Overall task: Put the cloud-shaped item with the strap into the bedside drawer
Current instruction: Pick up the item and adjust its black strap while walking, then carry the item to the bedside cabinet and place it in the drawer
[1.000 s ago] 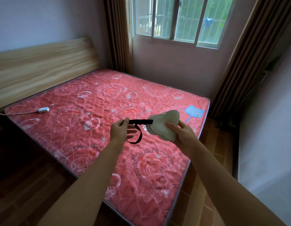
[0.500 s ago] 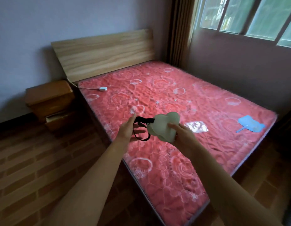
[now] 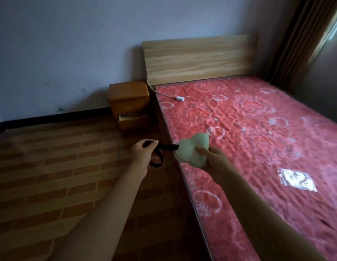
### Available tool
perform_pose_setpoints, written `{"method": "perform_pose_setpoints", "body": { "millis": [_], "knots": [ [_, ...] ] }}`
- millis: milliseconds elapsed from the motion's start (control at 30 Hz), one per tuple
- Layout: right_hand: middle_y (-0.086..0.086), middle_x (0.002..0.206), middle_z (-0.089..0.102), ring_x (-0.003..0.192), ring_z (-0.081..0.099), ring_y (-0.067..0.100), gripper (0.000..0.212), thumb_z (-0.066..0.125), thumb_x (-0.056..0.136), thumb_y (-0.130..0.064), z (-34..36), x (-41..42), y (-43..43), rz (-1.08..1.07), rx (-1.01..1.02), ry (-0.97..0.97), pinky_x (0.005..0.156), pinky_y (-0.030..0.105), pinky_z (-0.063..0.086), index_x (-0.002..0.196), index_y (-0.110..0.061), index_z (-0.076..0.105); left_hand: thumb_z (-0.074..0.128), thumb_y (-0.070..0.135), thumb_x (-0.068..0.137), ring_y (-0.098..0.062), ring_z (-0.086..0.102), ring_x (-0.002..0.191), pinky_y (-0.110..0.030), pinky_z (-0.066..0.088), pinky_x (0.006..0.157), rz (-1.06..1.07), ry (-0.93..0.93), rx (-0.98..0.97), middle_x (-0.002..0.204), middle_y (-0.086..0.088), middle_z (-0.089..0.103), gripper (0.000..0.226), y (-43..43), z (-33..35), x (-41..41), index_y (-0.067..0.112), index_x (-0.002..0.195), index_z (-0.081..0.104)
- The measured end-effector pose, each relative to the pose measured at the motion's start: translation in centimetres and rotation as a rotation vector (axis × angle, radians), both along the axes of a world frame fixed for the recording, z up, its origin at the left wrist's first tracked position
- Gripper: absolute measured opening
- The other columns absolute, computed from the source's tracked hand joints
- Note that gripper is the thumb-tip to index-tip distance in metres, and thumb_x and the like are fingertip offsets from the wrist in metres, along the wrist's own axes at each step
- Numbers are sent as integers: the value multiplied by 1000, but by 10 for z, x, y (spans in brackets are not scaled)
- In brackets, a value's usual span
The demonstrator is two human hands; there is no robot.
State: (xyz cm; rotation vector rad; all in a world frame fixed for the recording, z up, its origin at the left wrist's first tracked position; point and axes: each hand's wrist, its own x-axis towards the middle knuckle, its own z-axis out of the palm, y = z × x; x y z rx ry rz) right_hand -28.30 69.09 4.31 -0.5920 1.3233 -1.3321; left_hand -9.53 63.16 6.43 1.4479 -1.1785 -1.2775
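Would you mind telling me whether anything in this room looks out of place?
The nightstand's lower drawer stands pulled partly open. A white plug with its cord and a clear plastic bag lie loose on the bare mattress.

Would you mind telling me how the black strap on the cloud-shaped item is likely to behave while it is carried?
The strap is probably floppy: below the left hand it sags into a loose loop. It seems light. The cloud-shaped item likely holds its shape, keeping its lobed outline in the right hand.
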Motion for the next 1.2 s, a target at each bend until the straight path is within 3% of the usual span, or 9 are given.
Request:
{"method": "perform_pose_setpoints", "body": {
  "millis": [133,233,433,533,667,800,867,1067,1200],
  "knots": [
    [18,110,61,92,64,28,36,61,84,-16,-3,22,-37,57,8,37,64,35,60,116,-1,53,60,21,87,-12,53,74,-35,40,76,43,4,28,77,3,58,10,-29,-7,25,11,89,62],
    [16,110,61,96,63,30,38,61,84,-17,-6,36,-64,86,17,56,70,37,59,118,-1,52,60,21,87,-22,57,83,-37,42,78,68,1,31,78,0,58,10,-51,-10,42,11,87,61],
    [14,111,60,97,63,29,38,55,89,-24,-14,64,-110,152,20,78,68,34,59,121,-4,50,59,23,87,-10,53,73,-28,40,67,134,-43,-14,77,4,57,12,-85,-16,73,11,88,62],
    [11,104,60,91,63,25,35,51,91,-24,-17,74,-136,210,18,68,63,31,59,119,-2,50,58,25,88,-14,54,76,-28,39,67,160,-55,-31,77,2,58,16,-101,-20,86,10,91,64],
    [15,109,57,100,60,32,38,50,91,-21,-23,83,-179,225,53,76,77,42,56,122,0,48,57,27,88,-23,58,86,-29,41,72,175,-118,-49,84,-4,62,24,-130,-24,101,6,96,67],
    [17,113,51,107,55,35,28,49,90,-18,-31,81,-233,221,82,41,82,48,55,115,-3,49,57,27,88,-28,62,83,-42,49,79,175,-200,-68,73,1,60,17,-180,-30,106,22,72,63],
    [20,118,49,108,55,37,25,50,90,-19,-36,75,-267,213,96,50,88,55,51,111,-5,49,56,26,88,-25,61,71,-41,52,74,174,-220,-84,68,-2,60,23,-211,-32,104,23,66,61],
    [19,115,52,108,56,37,22,50,90,-20,-35,50,-375,213,80,69,91,57,49,107,-7,51,56,22,89,-14,53,47,-35,52,62,137,-165,-36,57,-4,53,20,-318,-34,87,7,79,66],
    [19,114,51,105,56,36,21,50,90,-19,-24,43,-444,215,103,96,86,53,52,106,-6,50,56,23,89,-15,53,49,-25,48,52,136,-186,-33,60,-4,53,22,-379,-31,84,3,89,66]
  ]
}}
